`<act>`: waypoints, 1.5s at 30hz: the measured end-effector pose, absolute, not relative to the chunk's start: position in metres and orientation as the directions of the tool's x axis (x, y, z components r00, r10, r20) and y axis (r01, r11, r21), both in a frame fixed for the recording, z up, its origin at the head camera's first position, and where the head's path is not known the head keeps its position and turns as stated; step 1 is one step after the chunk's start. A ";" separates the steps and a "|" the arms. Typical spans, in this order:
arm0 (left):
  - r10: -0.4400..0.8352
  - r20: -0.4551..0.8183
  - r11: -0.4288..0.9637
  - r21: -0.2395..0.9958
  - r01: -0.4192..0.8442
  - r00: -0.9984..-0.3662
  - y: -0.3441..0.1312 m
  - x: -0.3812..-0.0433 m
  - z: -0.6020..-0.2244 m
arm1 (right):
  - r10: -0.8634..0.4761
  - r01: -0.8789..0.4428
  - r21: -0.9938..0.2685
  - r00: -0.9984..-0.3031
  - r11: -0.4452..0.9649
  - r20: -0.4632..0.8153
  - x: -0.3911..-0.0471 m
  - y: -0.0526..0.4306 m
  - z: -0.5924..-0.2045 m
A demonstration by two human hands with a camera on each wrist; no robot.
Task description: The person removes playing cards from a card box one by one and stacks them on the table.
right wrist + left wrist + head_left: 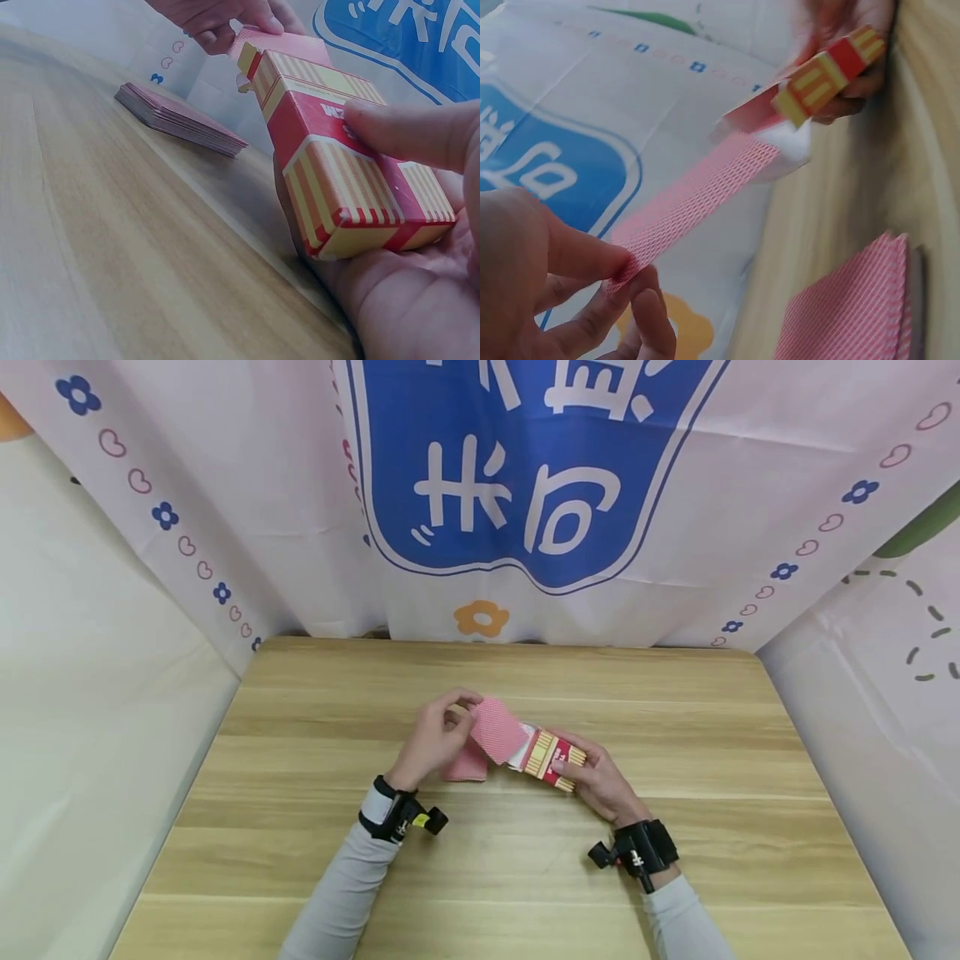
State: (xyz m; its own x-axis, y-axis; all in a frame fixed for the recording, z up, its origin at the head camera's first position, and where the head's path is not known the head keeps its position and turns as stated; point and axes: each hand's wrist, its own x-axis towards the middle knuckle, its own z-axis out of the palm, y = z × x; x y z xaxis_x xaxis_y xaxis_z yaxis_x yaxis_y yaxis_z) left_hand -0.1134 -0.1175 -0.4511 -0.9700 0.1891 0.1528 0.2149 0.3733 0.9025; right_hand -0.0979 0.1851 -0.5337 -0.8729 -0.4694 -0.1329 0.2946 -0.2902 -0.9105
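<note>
My left hand (pixel 437 735) pinches a pink-patterned playing card (pixel 498 730) between thumb and fingers. The card's far end lies at the open mouth of a red and yellow striped card box (pixel 553 760), whose white flap (pixel 786 150) hangs out below it. My right hand (pixel 603 783) grips the box, thumb on its printed face and fingers beneath, raised over the table. A stack of pink-backed playing cards (pixel 180 120) lies on the table under my left hand, partly covered by it in the head view.
The wood-grain table (pixel 525 877) spreads around both hands. Behind its far edge hangs a white cloth (pixel 300 568) with a blue printed emblem. Pale cloth walls (pixel 97 693) stand at both sides. Each wrist wears a black strap with a small camera (pixel 637 847).
</note>
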 end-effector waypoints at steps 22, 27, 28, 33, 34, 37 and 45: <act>0.237 0.081 0.557 0.805 0.204 -0.968 -0.139 -0.132 -0.478 | -0.463 0.306 -0.902 -0.875 -0.306 -0.139 -0.097 0.184 -0.535; 0.222 0.069 0.592 0.783 0.191 -0.973 -0.135 -0.130 -0.482 | -0.473 0.300 -0.901 -0.872 -0.311 -0.127 -0.098 0.184 -0.535; 0.219 0.064 0.599 0.779 0.185 -0.974 -0.134 -0.130 -0.483 | -0.473 0.298 -0.902 -0.872 -0.311 -0.125 -0.098 0.184 -0.535; 0.201 0.048 0.641 0.749 0.168 -0.978 -0.130 -0.131 -0.486 | -0.473 0.291 -0.905 -0.873 -0.311 -0.118 -0.099 0.184 -0.536; 0.199 0.051 0.649 0.742 0.170 -0.979 -0.129 -0.131 -0.487 | -0.472 0.293 -0.904 -0.873 -0.312 -0.120 -0.099 0.183 -0.536; 0.199 0.070 0.677 0.711 0.189 -0.978 -0.127 -0.131 -0.492 | -0.475 0.299 -0.901 -0.871 -0.315 -0.122 -0.099 0.183 -0.536; 0.165 0.107 0.734 0.650 0.195 -0.980 -0.122 -0.131 -0.500 | -0.477 0.295 -0.897 -0.871 -0.328 -0.112 -0.099 0.184 -0.536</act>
State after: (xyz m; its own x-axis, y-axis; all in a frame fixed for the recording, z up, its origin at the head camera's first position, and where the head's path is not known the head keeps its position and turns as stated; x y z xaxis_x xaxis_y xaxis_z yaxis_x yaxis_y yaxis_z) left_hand -0.1306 -0.1220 -0.4998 -0.9804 0.1652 0.1072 0.1948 0.7345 0.6501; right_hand -0.0990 0.1836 -0.5364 -0.8715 -0.4775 -0.1122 0.2954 -0.3283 -0.8972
